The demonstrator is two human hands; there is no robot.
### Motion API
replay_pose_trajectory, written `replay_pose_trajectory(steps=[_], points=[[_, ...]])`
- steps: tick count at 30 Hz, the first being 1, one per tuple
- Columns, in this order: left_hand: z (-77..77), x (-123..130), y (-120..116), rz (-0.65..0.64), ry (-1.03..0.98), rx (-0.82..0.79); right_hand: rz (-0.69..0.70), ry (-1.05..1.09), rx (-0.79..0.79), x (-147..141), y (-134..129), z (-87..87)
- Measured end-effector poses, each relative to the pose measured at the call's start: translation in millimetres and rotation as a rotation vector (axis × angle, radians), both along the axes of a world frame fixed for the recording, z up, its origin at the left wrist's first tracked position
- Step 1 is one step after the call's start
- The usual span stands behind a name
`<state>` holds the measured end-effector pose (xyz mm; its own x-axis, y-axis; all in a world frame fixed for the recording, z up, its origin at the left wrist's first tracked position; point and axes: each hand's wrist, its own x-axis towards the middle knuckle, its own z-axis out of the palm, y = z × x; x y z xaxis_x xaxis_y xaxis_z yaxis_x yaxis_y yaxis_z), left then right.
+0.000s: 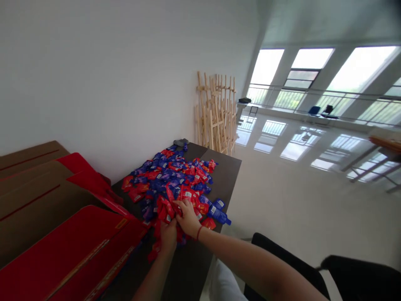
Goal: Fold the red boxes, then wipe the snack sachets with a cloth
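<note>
Many small red packets [137,193] and blue packets [163,174] lie in a loose heap on a dark table [224,175]. At the near part of the heap, my left hand [168,234] is closed round some red packets. Close beside it on the right, my right hand [188,217] has its fingers bent over the red packets, with the fingertips pressed into them. A red band circles my right wrist. Several blue packets [219,214] lie near the table's right edge.
Open red cardboard boxes [72,238] with brown insides stand at the left. Wooden easels [216,117] lean by the wall beyond the table. A black chair [282,255] is at the lower right. A grey item [181,142] sits at the table's far end.
</note>
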<state>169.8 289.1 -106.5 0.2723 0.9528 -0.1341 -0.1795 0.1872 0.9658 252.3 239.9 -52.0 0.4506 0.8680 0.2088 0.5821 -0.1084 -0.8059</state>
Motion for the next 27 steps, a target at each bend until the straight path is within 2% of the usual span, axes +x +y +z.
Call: replay_pose_trajectory(steps=[7,13,20,27], points=[[-16.7,91.4,45.8,0.182,-0.088,-0.047,0.223,-0.005,-0.017,100.0,67.1,-24.7],[-12.5,143.3,72.4,0.31,-0.027,-0.036,0.446,0.01,-0.028,164.3,111.3,-31.8],[-8.0,165.9,110.6,0.404,0.113,0.068,0.642,-0.001,-0.004,193.3,159.5,-43.0],[-9.4,158.0,190.9,0.363,0.32,0.143,0.768,-0.08,0.022,209.7,240.6,-41.3]])
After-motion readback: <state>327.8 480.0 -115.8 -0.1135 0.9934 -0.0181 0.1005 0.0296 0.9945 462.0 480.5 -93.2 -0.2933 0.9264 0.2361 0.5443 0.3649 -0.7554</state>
